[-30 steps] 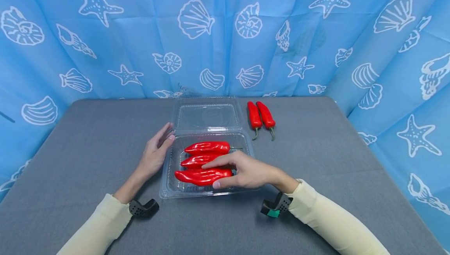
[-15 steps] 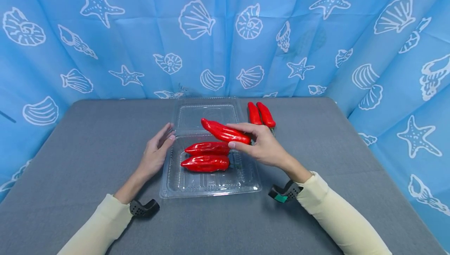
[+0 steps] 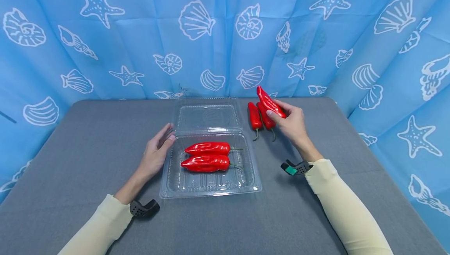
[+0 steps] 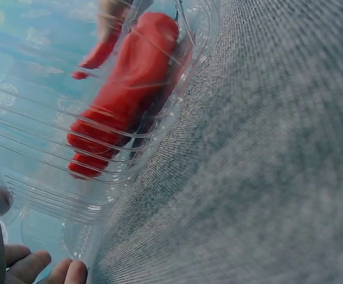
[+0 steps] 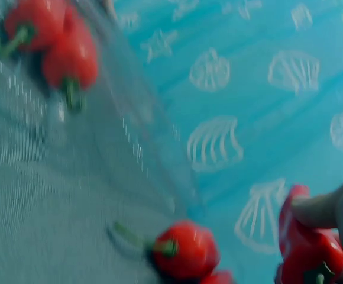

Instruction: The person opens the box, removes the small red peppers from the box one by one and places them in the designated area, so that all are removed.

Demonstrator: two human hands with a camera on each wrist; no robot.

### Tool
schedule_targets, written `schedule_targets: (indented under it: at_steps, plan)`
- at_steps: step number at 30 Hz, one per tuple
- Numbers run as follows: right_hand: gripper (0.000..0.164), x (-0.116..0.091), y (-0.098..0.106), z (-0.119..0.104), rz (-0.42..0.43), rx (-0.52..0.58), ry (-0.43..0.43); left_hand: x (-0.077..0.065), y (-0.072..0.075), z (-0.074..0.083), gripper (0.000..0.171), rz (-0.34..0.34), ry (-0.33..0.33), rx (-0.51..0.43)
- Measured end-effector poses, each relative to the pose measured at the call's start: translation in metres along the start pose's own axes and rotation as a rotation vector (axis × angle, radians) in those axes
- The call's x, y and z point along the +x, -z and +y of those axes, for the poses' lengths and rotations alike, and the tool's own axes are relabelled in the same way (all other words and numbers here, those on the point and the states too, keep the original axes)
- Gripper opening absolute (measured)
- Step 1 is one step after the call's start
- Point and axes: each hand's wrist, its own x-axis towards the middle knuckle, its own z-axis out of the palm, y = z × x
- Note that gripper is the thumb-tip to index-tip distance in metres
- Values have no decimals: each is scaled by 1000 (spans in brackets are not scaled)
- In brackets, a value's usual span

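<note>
A glossy red chili pepper (image 3: 270,102) is pinched between the thumb and fingers of my right hand (image 3: 292,121), raised at the back right of the table. Under and left of it, two more red peppers (image 3: 254,116) lie side by side with green stems toward me. My left hand (image 3: 156,153) rests at the left rim of a clear plastic clamshell box (image 3: 211,189), its fingers extended. Inside the box are two red peppers (image 3: 205,163), stems pointing right. In the left wrist view they show through the clear wall as a red pepper shape (image 4: 124,89).
The box's clear lid (image 3: 208,115) is folded back flat behind it. Grey cloth covers the table (image 3: 105,141). A blue curtain (image 3: 225,32) with white shells and starfish hangs along the back and sides.
My right hand has taken the nearest pepper out of the box and carried it right and back, over to the two peppers on the table. My left hand has stayed put.
</note>
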Motion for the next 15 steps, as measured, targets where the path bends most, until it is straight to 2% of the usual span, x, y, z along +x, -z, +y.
schedule_targets:
  at_steps: [5, 11, 15]
  plan:
    - [50, 6, 5, 24, 94, -64, -88, -1, 0, 1, 58, -3, 0, 0]
    - [49, 9, 2, 43, 134, -141, -209, -1, 0, 1, 58, -4, 0, 5]
    - [48, 8, -3, 51, 161, -179, -228, -1, 0, 1, 58, -4, -1, 1]
